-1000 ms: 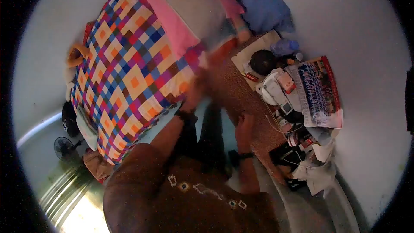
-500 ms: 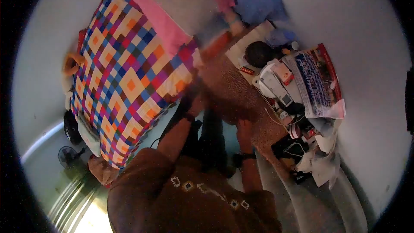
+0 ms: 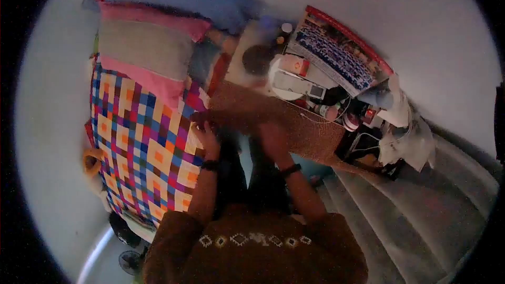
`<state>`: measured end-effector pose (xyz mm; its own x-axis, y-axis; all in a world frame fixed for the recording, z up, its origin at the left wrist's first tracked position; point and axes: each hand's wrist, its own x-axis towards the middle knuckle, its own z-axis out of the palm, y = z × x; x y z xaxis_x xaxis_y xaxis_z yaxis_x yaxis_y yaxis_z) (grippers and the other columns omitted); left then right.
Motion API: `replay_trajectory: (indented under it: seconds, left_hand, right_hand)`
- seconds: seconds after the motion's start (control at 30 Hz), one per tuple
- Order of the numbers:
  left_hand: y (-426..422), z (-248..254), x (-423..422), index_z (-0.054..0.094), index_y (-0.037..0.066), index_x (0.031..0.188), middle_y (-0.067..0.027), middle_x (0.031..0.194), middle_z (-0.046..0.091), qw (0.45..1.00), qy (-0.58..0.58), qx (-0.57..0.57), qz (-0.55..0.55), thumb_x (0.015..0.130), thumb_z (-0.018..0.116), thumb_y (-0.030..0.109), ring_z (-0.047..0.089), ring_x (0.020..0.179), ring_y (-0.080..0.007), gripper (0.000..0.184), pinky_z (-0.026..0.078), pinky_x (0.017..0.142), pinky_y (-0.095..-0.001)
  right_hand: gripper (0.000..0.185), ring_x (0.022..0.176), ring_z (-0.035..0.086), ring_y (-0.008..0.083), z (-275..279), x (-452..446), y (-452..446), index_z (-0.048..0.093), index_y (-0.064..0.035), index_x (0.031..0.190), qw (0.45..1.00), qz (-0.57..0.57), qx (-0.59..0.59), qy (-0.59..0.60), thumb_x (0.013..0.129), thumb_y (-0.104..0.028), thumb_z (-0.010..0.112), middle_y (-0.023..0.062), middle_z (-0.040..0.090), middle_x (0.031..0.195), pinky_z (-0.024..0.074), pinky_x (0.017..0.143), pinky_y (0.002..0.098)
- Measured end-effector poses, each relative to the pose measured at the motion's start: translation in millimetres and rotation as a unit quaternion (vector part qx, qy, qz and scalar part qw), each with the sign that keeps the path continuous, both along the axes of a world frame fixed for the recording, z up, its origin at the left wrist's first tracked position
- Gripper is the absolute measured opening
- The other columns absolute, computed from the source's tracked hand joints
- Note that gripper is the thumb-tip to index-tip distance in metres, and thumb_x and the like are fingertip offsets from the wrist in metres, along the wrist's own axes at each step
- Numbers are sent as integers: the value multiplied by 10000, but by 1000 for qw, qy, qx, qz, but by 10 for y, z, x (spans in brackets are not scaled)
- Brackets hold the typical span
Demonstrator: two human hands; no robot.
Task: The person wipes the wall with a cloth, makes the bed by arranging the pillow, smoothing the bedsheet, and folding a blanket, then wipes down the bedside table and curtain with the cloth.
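A brown, towel-like cloth [image 3: 310,126] covers the near part of the bedside surface, and its left end reaches toward the bed. My left hand [image 3: 209,141] is at that end, beside the patchwork bedcover [image 3: 138,137], its fingers closed on the cloth's edge. Against the cloth's near edge, above my legs, is my right hand [image 3: 273,141]. Motion smears its fingers, so their grip does not show clearly. Both wrists wear dark bands.
Behind the cloth are a dark round object [image 3: 259,59], a white round item [image 3: 284,85], a calendar-like printed sheet [image 3: 336,52], small jars, cables and a white bag [image 3: 407,139]. A pink-and-grey pillow [image 3: 144,44] lies on the bed. Grey fabric [image 3: 379,205] spreads at right.
The view has turned, so the bed sits further left and more upright. My left hand has come up to the cloth's left end. My right hand has moved left along its edge.
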<state>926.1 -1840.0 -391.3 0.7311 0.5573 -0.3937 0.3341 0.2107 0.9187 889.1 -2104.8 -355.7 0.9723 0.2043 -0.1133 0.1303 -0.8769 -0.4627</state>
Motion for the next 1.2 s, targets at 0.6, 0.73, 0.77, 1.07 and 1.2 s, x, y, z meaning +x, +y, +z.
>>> replay_trajectory:
  seconds: [0.6,0.73,0.77,1.07,1.2]
  left_hand:
    - [-692,-527,-606,346,15,1324,-117,1257,466,955,99,197,-200,924,536,202,457,1125,-212,481,384,970,-341]
    - [-688,161,-106,387,17,1241,-112,1206,486,988,66,138,0,916,545,180,474,1083,-209,396,390,950,-343]
    - [-611,192,-64,387,17,1229,-113,1201,488,989,71,123,49,911,550,170,475,1080,-210,389,388,951,-344]
    - [-68,-124,298,535,2,1122,-147,1072,571,919,50,342,-188,864,600,139,545,952,-253,300,430,850,-331]
    - [19,-241,116,566,7,1092,-158,998,615,909,60,349,-219,847,616,126,587,842,-281,278,470,743,-338]
  right_hand:
    - [163,808,498,353,-312,-1118,-524,550,-58,981,992,-67,105,20,832,1,518,159,537,900,426,680,478]
    - [143,879,522,343,149,-453,-235,533,-45,966,981,-96,161,57,828,-20,559,153,565,960,442,770,466]
    - [146,910,527,341,229,-253,-122,535,-45,966,982,-81,170,0,826,-25,568,150,571,1000,441,792,462]
    - [137,1012,527,348,-294,303,433,556,-38,954,990,12,137,-10,822,-41,591,152,579,1115,428,865,455]
    - [133,921,514,343,-319,30,324,540,-31,958,983,29,99,150,839,-69,587,170,561,1006,429,820,445]
